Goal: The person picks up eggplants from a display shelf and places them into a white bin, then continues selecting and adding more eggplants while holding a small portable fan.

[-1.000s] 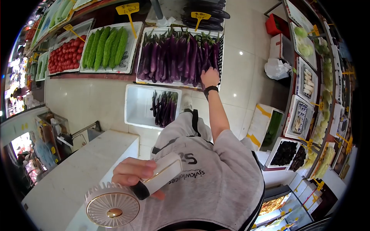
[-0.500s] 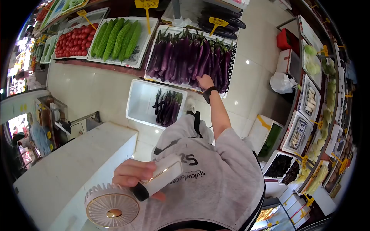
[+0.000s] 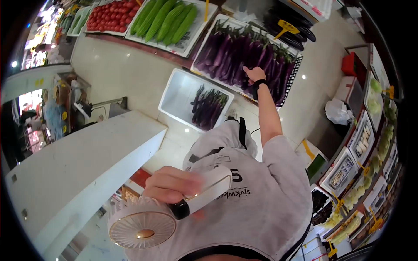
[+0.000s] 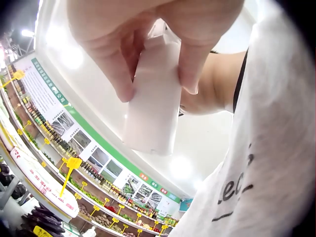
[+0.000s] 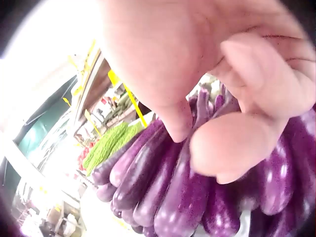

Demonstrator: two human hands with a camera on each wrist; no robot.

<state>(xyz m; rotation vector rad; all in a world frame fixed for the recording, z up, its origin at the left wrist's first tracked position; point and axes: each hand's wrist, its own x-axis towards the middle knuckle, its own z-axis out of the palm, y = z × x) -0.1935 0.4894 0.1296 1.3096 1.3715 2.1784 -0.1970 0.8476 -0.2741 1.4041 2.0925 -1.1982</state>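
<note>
My left hand (image 3: 170,185) grips the pale handle of a small handheld fan (image 3: 141,228) in front of my shirt. The fan's round grille, with a gold centre, faces up in the head view. In the left wrist view thumb and fingers wrap the white handle (image 4: 153,98). My right hand (image 3: 254,75), a dark band on its wrist, is over the front part of a crate of purple eggplants (image 3: 230,52). Its fingers are loosely bent in the right wrist view, with thumb and fingertips a little apart right over one long eggplant (image 5: 182,197).
A white foam box (image 3: 178,93) with a few darker eggplants stands on the floor by my legs. Bitter melons (image 3: 163,19) and tomatoes (image 3: 111,16) lie left of the crate. Shelves of vegetables line the right. A white counter (image 3: 87,152) is at my left.
The right hand has moved left along the front of the eggplant crate, away from its right end. The head view has turned and shifted. The left hand keeps its hold on the fan.
</note>
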